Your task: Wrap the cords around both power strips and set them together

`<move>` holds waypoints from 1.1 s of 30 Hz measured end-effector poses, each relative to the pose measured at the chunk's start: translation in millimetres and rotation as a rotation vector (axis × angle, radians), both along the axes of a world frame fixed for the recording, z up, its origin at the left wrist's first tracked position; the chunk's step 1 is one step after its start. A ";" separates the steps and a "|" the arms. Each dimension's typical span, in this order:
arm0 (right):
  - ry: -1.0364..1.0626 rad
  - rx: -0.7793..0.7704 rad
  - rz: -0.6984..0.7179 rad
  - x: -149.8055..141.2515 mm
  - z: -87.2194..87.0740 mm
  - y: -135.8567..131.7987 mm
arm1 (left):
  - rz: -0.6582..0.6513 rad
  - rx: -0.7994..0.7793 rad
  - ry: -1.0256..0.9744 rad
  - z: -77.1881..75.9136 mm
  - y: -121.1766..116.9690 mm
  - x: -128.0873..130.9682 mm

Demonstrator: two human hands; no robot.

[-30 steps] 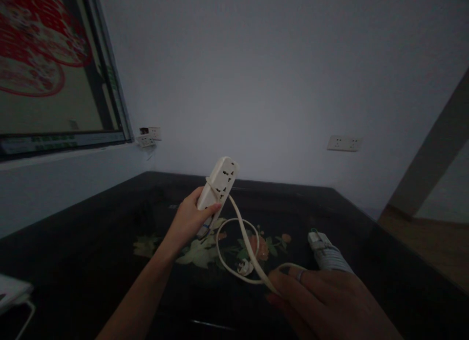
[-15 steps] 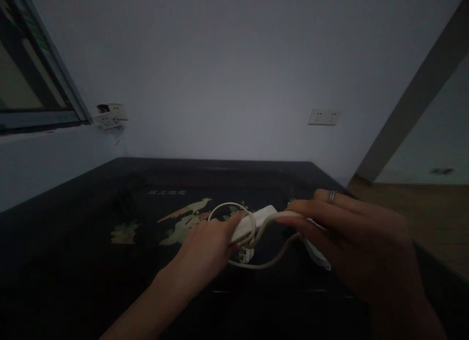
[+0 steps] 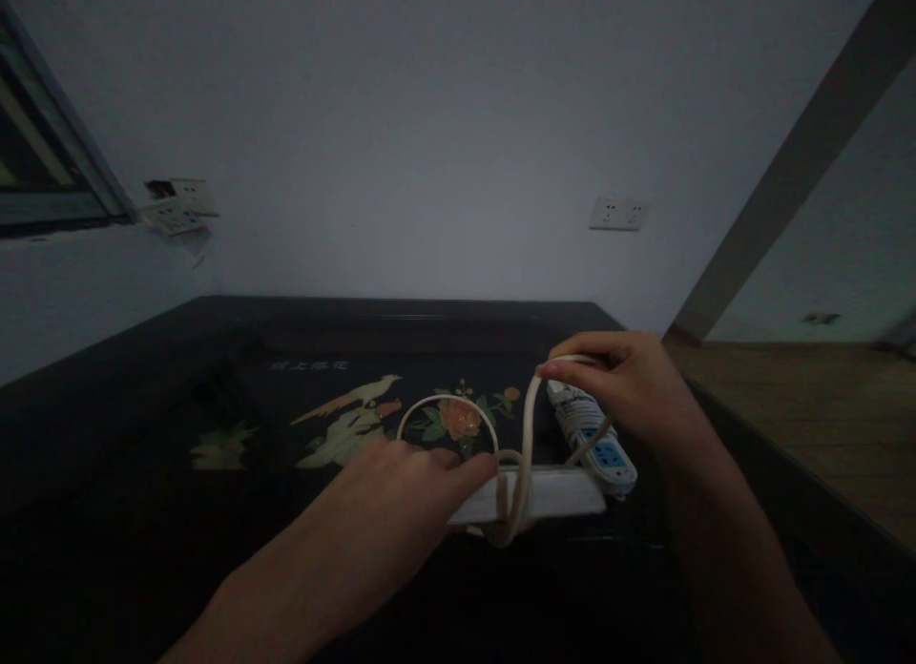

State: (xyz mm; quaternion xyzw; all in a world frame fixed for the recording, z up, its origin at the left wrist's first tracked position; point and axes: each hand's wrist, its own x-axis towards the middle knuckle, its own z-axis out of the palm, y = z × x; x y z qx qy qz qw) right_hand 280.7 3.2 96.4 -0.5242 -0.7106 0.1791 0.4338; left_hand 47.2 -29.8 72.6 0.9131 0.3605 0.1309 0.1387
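Note:
My left hand grips one end of a cream power strip that lies level just above the dark table. Its cream cord is looped round the strip's middle and rises in an arc. My right hand pinches the top of that arc, fingers closed on the cord. A loose loop of the cord stands up behind my left hand. Just behind the strip lies a second, white power strip with blue sockets, its own cord wound round it.
The table top bears a painted bird and flowers. Wall sockets sit on the back wall, and more sockets hang at the left by a window frame. A wooden floor lies to the right.
The left hand brought the cream strip down from upright to level near the table. The right hand rose from the table, lifting the cord over the strip. The view swung right.

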 end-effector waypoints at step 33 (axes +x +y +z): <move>0.406 -0.536 0.350 -31.3 -25.2 17.3 | 0.479 -0.280 -1.031 7.4 54.0 -25.7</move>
